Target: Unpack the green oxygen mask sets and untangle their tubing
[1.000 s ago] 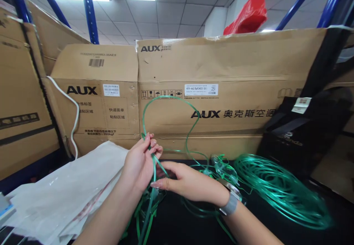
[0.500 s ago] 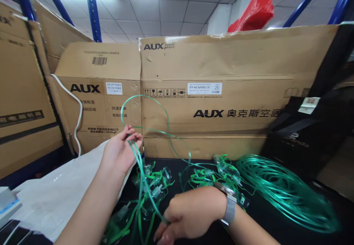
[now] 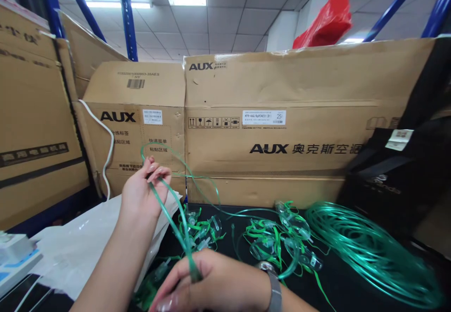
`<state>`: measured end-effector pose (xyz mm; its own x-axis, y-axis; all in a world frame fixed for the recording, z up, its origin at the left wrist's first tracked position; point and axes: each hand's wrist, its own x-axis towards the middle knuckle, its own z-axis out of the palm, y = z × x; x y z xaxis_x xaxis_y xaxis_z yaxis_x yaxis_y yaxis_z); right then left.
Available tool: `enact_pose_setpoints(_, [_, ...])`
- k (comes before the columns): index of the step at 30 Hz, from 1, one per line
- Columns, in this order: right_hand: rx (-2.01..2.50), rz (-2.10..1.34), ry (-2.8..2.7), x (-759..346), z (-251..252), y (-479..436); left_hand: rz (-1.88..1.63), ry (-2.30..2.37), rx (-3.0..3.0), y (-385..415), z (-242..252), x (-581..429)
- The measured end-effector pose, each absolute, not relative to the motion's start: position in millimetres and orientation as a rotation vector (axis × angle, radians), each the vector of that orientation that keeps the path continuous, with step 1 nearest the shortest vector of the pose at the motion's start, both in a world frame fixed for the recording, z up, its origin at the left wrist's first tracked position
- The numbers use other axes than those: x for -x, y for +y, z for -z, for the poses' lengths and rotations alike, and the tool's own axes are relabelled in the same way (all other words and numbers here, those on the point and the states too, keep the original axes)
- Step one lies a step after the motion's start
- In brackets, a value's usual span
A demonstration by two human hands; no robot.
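Raised at left centre, my left hand [image 3: 146,187] is closed on green tubing [image 3: 176,227], which forms a thin loop above the fingers. Lower down, my right hand [image 3: 214,281] wraps round the gathered strands of the same tubing; its fingertips are partly cut off by the bottom edge. Clear masks with green straps [image 3: 278,237] lie on the black surface beyond my right hand. More masks [image 3: 202,230] sit between my two hands. A large coil of green tubing [image 3: 369,251] rests at the right.
Cardboard boxes [image 3: 218,86] stand along the back. A white plastic sheet [image 3: 81,251] and a white power strip [image 3: 17,260] are at the left. A black bag [image 3: 384,175] stands at the right, and a red bag [image 3: 327,18] hangs above.
My left hand has moved slightly left, and the loop above it has dropped lower. My right hand has shifted left and now wraps round the gathered strands. The view has tilted slightly.
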<state>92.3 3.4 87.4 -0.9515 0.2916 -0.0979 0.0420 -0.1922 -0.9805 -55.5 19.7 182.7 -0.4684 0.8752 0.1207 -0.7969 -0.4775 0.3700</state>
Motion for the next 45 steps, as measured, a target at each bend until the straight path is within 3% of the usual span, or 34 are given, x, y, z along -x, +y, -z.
enact_pose_setpoints(5, [0.439,-1.906,-1.730,-137,-128,34,-1.841,0.273,-0.790,-3,-196,71])
enact_pose_setpoints(8, [0.574,-1.546,-1.740,-178,-125,65,-1.753,0.380,-0.892,-9,-197,76])
enact_pose_setpoints(10, [0.796,-1.170,-1.922,-206,-109,80,-1.688,0.566,-0.949,-9,-190,73])
enact_pose_setpoints(15, [1.029,0.290,-2.182,-249,-65,87,-1.149,0.902,-1.197,-14,-137,40])
enact_pose_setpoints(18, [1.091,0.690,-2.079,-252,-53,81,-0.739,0.806,-1.212,-21,-91,14])
enact_pose_setpoints(21, [1.015,0.567,-1.951,-250,-47,76,-0.538,0.839,-1.185,-23,-55,4])
enact_pose_setpoints(27, [0.973,-0.580,-1.408,-248,-49,68,-0.978,0.799,-0.766,-15,-42,14])
enact_pose_setpoints(35, [0.485,-1.509,-0.834,-239,-73,59,-1.174,0.980,-0.968,-21,-30,-3])
enact_pose_setpoints(38, [0.478,-1.692,-0.871,-242,-75,54,-1.199,1.013,-0.932,-20,-31,-3])
enact_pose_setpoints(42, [0.859,-1.882,-1.426,-244,-74,45,-1.269,1.049,-0.805,-15,-41,5])
enact_pose_setpoints(45, [1.182,-1.368,-1.907,-241,-66,43,-1.272,1.043,-0.773,-15,-48,10])
